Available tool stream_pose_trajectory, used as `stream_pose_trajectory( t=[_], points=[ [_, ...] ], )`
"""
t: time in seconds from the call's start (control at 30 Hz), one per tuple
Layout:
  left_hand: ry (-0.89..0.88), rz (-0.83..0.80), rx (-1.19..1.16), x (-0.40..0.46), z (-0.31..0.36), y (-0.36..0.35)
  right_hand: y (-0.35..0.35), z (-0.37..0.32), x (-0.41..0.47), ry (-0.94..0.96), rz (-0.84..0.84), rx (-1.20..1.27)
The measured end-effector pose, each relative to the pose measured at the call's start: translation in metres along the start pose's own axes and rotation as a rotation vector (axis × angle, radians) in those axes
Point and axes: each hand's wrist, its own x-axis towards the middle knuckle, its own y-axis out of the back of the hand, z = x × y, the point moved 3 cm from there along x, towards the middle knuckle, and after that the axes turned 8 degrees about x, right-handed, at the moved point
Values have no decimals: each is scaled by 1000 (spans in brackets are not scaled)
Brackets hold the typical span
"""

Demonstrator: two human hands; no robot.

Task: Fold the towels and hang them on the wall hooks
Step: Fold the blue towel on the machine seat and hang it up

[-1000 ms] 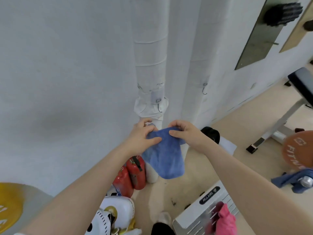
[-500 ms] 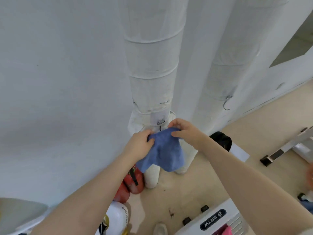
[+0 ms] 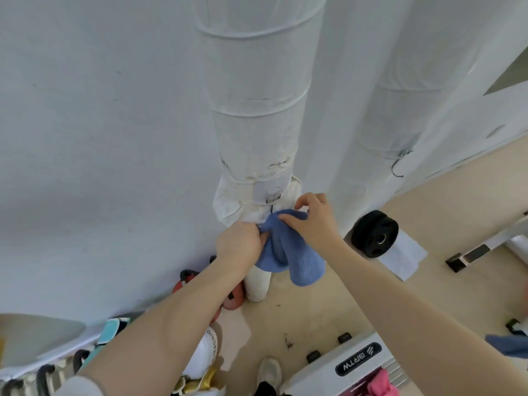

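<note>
The big white pipe (image 3: 257,115) stands right in front of your fingers, and you have come close to it because the hook you want hangs on it. A second pipe (image 3: 400,110) stands off past your right fingers, and it has its own bare wire hook (image 3: 397,169), so there is room for another towel later.

The blue towel (image 3: 288,252) is folded small and hangs down below your fingers like a little bag. You hold it up high by its top edge so the top can go over the hook.

Your left hand (image 3: 238,242) is curled tight round the towel's left top corner, bunching it so it stays folded. Your right hand (image 3: 314,221) pinches the top of the towel between thumb and fingertips, with the other fingers lifted a bit. That pinch lets you steer the edge.

The small metal clip (image 3: 273,199) sits just above your fingers, and a thin dark hook stem drops from it to the towel's top. I cannot tell if the towel is already on the hook, because the cloth hides the tip. I think you are just slipping it on, so do not let go too soon.
</note>
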Motion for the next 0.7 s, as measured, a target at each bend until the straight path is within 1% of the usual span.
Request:
stream_pose_trajectory(
  t=[0.03,0.13,0.2,0.23,0.27,0.3,0.37,0.4,0.47,0.53,0.63,0.7],
  points=[
    [13,-20,-14,3,3,-1,-2,3,-2,-55,-12,26],
    [12,-140,-97,4,12,-3,-15,8,-16,-263,-205,147],
    [-90,-212,-151,-3,13,-7,-18,13,-26,-375,-278,317],
    [-147,-238,-167,-6,10,-10,-17,12,-31,-414,-287,408],
    [-193,-255,-182,-11,6,-13,-17,11,-33,-436,-280,442],
    [-217,-265,-218,-15,3,-14,-16,9,-34,-436,-275,427],
    [-245,-262,-270,-28,1,-11,-16,3,-38,-386,-231,266],
    [-262,-254,-280,-35,1,-8,-16,-1,-42,-359,-194,226],
    [-295,-243,-282,-49,4,-1,-16,-3,-53,-320,-142,198],
    [-283,-202,-274,-60,1,2,-15,0,-67,-320,-105,160],
    [-246,-122,-370,-74,-15,1,-13,-1,-92,-266,-19,158],
    [-249,-107,-411,-89,-23,-2,-12,-5,-116,-218,29,179]
  ],
)
